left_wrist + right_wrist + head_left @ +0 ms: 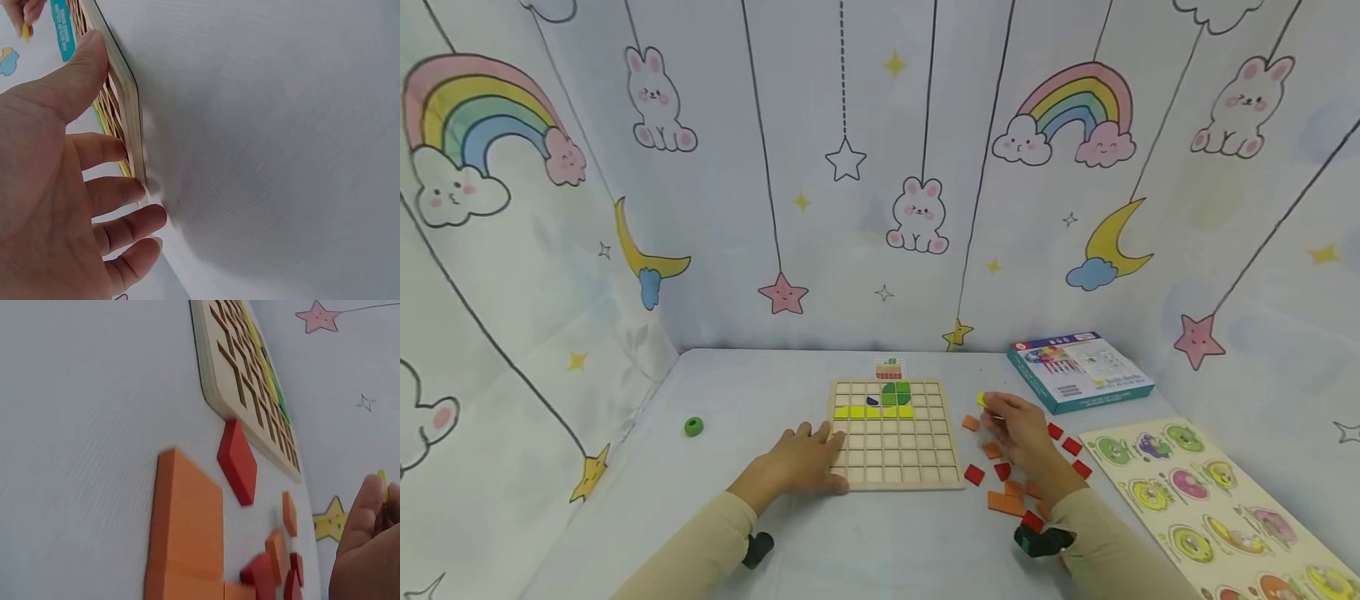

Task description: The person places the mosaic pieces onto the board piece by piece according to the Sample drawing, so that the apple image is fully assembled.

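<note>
A wooden grid board lies flat on the table, with a row of yellow squares, several green pieces and a small dark blue piece set in it. My left hand rests along the board's left side, thumb and fingertips touching its edge with the fingers spread. Right of the board, my right hand pinches a small yellow piece between thumb and fingers. The right wrist view shows only a thin part of that piece.
Loose orange pieces and red pieces lie scattered around my right forearm. A small pattern card stands behind the board. At the back right is a teal-edged box, before it a fruit-picture sheet. A green bead sits far left.
</note>
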The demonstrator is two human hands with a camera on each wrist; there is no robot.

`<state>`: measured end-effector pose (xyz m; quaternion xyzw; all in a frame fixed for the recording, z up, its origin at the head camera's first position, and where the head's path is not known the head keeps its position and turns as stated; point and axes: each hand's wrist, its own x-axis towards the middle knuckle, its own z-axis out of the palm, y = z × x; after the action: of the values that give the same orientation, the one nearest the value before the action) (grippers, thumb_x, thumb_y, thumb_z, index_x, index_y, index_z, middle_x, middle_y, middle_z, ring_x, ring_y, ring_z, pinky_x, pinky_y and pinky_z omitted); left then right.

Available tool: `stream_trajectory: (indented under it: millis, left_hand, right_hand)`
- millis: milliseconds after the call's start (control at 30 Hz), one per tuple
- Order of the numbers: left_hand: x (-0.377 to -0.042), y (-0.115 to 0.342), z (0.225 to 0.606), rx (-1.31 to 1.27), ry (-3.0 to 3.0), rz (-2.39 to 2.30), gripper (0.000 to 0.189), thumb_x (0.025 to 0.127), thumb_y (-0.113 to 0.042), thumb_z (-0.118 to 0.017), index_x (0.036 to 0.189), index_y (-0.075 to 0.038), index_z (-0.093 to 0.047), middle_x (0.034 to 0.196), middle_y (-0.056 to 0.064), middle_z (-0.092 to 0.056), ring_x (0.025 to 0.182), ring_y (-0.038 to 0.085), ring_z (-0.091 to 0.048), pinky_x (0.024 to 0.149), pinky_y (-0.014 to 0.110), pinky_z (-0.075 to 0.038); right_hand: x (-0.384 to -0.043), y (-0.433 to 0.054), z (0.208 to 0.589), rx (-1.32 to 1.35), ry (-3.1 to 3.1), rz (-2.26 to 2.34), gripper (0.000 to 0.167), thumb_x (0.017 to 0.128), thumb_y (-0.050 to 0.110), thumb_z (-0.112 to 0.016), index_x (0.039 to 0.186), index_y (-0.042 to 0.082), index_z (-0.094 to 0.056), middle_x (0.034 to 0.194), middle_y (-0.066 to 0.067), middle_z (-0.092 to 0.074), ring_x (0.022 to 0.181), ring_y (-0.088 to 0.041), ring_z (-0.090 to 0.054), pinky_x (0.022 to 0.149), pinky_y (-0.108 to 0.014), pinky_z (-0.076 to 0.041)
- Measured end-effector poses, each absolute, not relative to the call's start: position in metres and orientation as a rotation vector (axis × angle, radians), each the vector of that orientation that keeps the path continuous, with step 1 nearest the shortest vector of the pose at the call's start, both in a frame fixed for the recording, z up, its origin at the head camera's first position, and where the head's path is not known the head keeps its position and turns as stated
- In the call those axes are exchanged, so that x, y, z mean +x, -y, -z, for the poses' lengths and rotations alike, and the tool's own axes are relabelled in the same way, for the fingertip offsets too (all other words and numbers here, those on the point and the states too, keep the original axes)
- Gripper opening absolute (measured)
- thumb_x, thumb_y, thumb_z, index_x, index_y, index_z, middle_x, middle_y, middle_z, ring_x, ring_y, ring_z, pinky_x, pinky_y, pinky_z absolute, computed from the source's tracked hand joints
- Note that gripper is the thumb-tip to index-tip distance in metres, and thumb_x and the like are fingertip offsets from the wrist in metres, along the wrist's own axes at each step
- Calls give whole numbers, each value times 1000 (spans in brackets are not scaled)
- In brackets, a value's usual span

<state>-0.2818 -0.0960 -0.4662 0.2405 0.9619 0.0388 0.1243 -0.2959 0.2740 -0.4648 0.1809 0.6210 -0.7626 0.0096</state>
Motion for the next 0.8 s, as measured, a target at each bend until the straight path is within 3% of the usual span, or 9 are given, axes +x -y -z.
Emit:
stream_trajectory:
  millis: [300, 600, 800]
  left_hand:
    - [-282, 96, 462, 679, -2789, -133, 87, 88, -62, -70, 154, -12, -45, 160, 17, -40, 145, 45, -36, 116, 64, -30]
    - [-280, 95, 461, 667, -2795, -138, 86, 88, -62, -70, 154, -13, -45, 160, 17, -40, 146, 44, -36, 117, 64, -30]
    - [-279, 95, 459, 667, -2793, -143, 86, 88, -60, -71, 154, -13, -45, 160, 17, -40, 145, 45, -36, 117, 64, -30]
  right_hand:
    - [-332, -213, 477, 454, -2274, 2056, 27, 98, 6, -67, 121, -8, -68, 97, -11, -69, 73, -13, -66, 68, -21, -58]
    - [-342, -191, 477, 250, -2751, 1431, 11, 95, 7, -65, 97, 1, -75, 84, -7, -66, 68, -15, -61, 56, -23, -52]
    - [-344, -184, 476, 187, -2890, 1175, 11, 93, 9, -67, 93, 5, -77, 90, -5, -68, 82, -20, -60, 67, -30, -51]
